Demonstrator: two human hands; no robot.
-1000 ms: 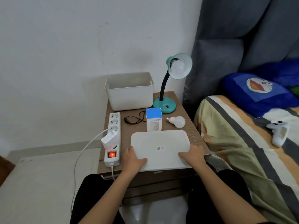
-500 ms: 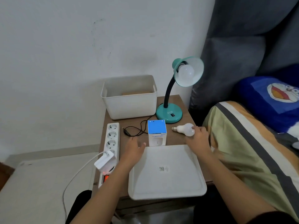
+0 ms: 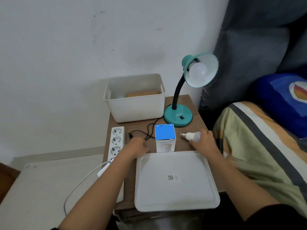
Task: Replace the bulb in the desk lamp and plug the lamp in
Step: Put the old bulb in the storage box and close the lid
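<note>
A teal desk lamp (image 3: 178,116) stands at the back right of the wooden nightstand (image 3: 197,125), with a white bulb (image 3: 198,70) in its shade. Its black cord and unplugged plug (image 3: 130,134) lie on the wood beside a white power strip (image 3: 117,140). A loose white bulb (image 3: 191,136) lies on the right, and my right hand (image 3: 203,141) is closed around its globe. My left hand (image 3: 138,146) rests on the table just behind the plug, fingers curled, holding nothing that I can see. A blue-topped bulb box (image 3: 165,138) stands between my hands.
A white tray (image 3: 176,181) lies upside down at the front of the nightstand. A white bin (image 3: 135,98) holding a brown box stands at the back. A white adapter with a cable sits in the strip. A bed with a striped blanket (image 3: 259,146) lies on the right.
Both hands left the tray and reached forward: the right onto the loose bulb, the left toward the cord's plug. The camera moved closer and looks down more steeply.
</note>
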